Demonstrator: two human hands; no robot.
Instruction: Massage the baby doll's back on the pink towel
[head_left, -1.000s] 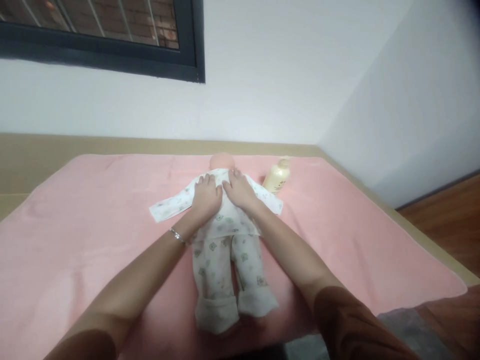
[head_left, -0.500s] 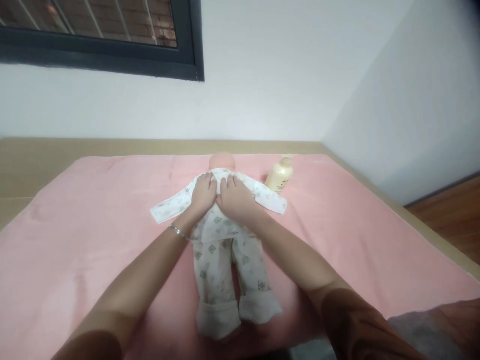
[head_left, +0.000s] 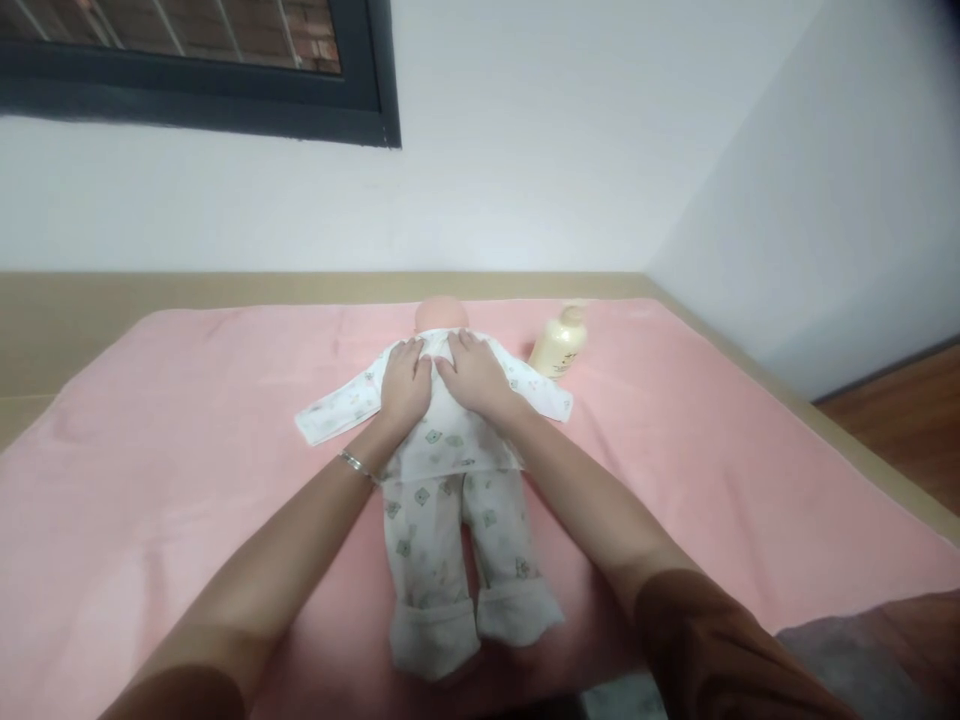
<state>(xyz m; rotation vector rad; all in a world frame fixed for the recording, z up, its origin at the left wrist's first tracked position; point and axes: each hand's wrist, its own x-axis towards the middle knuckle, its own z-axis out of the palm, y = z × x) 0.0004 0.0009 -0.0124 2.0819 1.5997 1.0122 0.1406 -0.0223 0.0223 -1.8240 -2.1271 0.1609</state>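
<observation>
A baby doll lies on the pink sheet, its bare head at the far end. It wears a white patterned long-sleeved top and matching trousers with turned-up cuffs. My left hand rests flat on the left of the doll's upper body, fingers pointing toward the head. On the right side, my right hand lies flat in the same way. Both thumbs point inward, with a narrow strip of the top between them. Neither hand grips anything. The doll's sleeves spread out to both sides.
A pale yellow bottle stands beside the doll's right-hand sleeve. The pink sheet covers a surface with a tan edge against the white wall. A dark-framed window is at upper left. Grey and brown cloth lies at lower right.
My hands have slid slightly outward and toward the doll's head, the right one more. The gap between them is wider. The doll and bottle stay in place.
</observation>
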